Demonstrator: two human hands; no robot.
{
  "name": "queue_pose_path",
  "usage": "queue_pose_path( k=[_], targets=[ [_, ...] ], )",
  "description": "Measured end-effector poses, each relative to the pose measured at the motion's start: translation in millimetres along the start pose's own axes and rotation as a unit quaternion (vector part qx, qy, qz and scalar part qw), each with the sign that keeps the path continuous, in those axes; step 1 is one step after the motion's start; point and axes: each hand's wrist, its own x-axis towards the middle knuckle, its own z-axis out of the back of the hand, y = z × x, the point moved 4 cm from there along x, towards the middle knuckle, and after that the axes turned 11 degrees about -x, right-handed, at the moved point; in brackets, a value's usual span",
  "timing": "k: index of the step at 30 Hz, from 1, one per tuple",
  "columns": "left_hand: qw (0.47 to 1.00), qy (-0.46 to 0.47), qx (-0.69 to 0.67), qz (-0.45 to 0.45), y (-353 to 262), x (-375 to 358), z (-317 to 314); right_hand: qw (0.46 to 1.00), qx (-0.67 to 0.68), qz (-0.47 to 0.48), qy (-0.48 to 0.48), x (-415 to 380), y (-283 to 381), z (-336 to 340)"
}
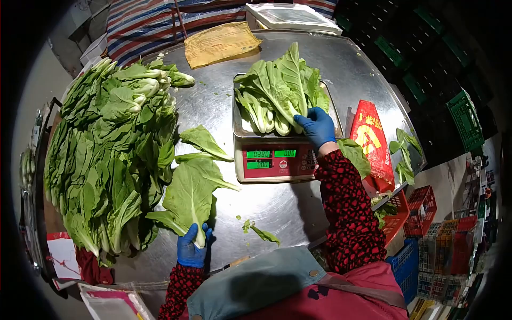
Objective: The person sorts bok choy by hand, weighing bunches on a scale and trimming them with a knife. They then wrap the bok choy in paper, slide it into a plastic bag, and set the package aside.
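My left hand (193, 248), in a blue glove, is closed around the white base of a bok choy (189, 194) with broad leaves, above the steel table. Also blue-gloved, my right hand (317, 126) pinches the stem of a large bok choy leaf (290, 74) over the scale pan (333, 104). Under that leaf, several bok choy (258, 109) lie in the pan with their pale bases towards me. The scale's red panel (290, 164) shows green digits, the upper left reading about 0.380. Loose leaves (205, 141) lie left of the scale.
A big heap of bok choy (106, 160) covers the table's left side. A yellow sack (221, 44) lies at the back, and a red printed bag (372, 144) right of the scale. Leaf scraps (264, 234) lie in front. Red crates (420, 210) and a blue crate (404, 269) stand at lower right.
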Motion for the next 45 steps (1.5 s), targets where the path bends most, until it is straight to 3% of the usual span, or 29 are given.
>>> queue_pose_path(
  k=[1, 3, 4, 7, 11, 12, 13, 14, 15, 17, 18, 20, 22, 23, 25, 26, 29, 30, 31, 32, 33, 35, 36, 37, 39, 40, 41, 43, 45],
  targets=[
    [1.000, 0.012, -0.001, 0.013, 1.8, -0.7, -4.6, 0.994, 0.106, -0.011, 0.032, 6.8, -6.3, -1.5],
    [0.998, 0.051, 0.011, 0.018, 5.4, 0.3, -18.0, 0.940, 0.293, -0.132, 0.116, 4.8, 1.9, 5.5],
    [0.997, 0.065, 0.028, 0.015, 8.4, 0.7, -26.2, 0.901, 0.389, -0.077, 0.173, 15.5, -10.6, 2.2],
    [0.990, 0.128, 0.060, 0.022, 17.1, 5.8, -60.2, 0.889, 0.435, -0.049, 0.131, -28.9, 61.1, 2.9],
    [0.986, 0.161, 0.027, 0.046, 32.5, 17.5, -98.1, 0.912, 0.349, 0.000, 0.217, -116.6, 98.9, -30.5],
    [0.979, 0.188, 0.038, 0.070, 32.8, 17.6, -100.7, 0.903, 0.360, 0.075, 0.224, -142.6, 97.6, -50.5],
    [0.977, 0.203, -0.006, 0.059, 33.6, 18.9, -97.7, 0.891, 0.317, 0.006, 0.326, -169.4, 90.5, -66.2],
    [0.974, 0.216, -0.051, 0.049, 36.7, 23.5, -89.8, 0.933, 0.115, 0.162, 0.302, -185.9, 96.1, -66.4],
    [0.975, 0.184, -0.094, 0.083, 36.6, 35.2, -61.1, 0.930, 0.096, 0.184, 0.304, -201.4, 93.2, -73.4],
    [0.958, 0.248, -0.108, 0.096, 33.6, 20.9, -53.4, 0.934, 0.101, 0.125, 0.320, -224.1, 77.6, -91.4],
    [0.959, 0.244, -0.106, 0.097, 33.9, 18.4, -43.0, 0.926, 0.095, 0.091, 0.353, -232.7, 71.8, -97.9],
    [0.984, 0.177, -0.010, 0.010, 30.2, 16.1, -16.0, 0.924, 0.093, 0.116, 0.353, -247.4, 67.4, -109.7],
    [0.993, 0.121, -0.015, 0.005, 19.7, 14.0, -0.3, 0.836, 0.344, -0.110, 0.414, -261.1, 65.5, -117.4],
    [0.996, 0.090, -0.008, 0.006, 16.3, 4.9, -9.0, 0.809, 0.376, -0.097, 0.441, -264.1, 57.4, -123.5],
    [0.977, 0.188, -0.073, 0.071, -3.1, 8.7, 2.4, 0.800, 0.430, -0.082, 0.411, -262.3, 42.6, -119.4],
    [0.976, 0.193, -0.093, 0.040, -11.7, -0.8, -17.9, 0.761, 0.503, -0.136, 0.386, -261.7, 31.2, -116.5],
    [0.964, 0.264, 0.010, -0.026, -40.7, -1.9, -27.1, 0.859, 0.478, -0.043, 0.177, -213.3, 31.5, -24.0],
    [0.968, 0.239, 0.058, -0.052, -47.3, -4.0, -25.7, 0.862, 0.502, -0.008, 0.073, -197.6, 10.3, 7.9],
    [0.966, 0.192, 0.129, -0.119, -50.4, -14.4, -33.6, 0.853, 0.514, 0.091, 0.018, -176.7, -9.4, 44.6],
    [0.952, 0.145, 0.199, -0.183, -52.2, -21.6, -41.8, 0.807, 0.584, -0.009, -0.084, -168.7, -42.8, 81.8],
    [0.928, 0.170, 0.251, -0.218, -57.9, -13.2, -29.5, 0.771, 0.617, -0.061, -0.142, -160.9, -70.7, 120.4],
    [0.918, 0.169, 0.344, -0.106, -66.0, -11.9, -24.7, 0.769, 0.588, -0.097, -0.232, -154.6, -122.1, 164.0],
    [0.926, 0.065, 0.328, -0.177, -61.2, -7.6, -16.8, 0.763, 0.574, -0.145, -0.260, -158.8, -158.7, 177.0],
    [0.924, 0.056, 0.334, -0.180, -55.7, -5.4, -16.9, 0.737, 0.593, -0.248, -0.209, -167.8, -201.1, 183.8],
    [0.917, 0.013, 0.325, -0.231, -63.0, 11.7, 22.6, 0.682, 0.592, -0.338, -0.265, -180.7, -274.4, 193.0],
    [0.909, -0.019, 0.312, -0.277, -67.2, 26.6, 53.8, 0.703, 0.575, -0.332, -0.254, -182.5, -278.6, 193.1],
    [0.913, -0.033, 0.367, -0.174, -66.9, 6.0, 39.2, 0.704, 0.559, -0.351, -0.262, -181.3, -284.8, 195.4],
    [0.904, -0.014, 0.369, -0.217, -75.9, 5.9, 48.5, 0.706, 0.492, -0.405, -0.308, -170.2, -285.3, 194.8],
    [0.871, 0.001, 0.416, -0.262, -98.6, 15.8, 69.4, 0.709, 0.491, -0.418, -0.287, -147.4, -293.6, 199.3]
  ],
)
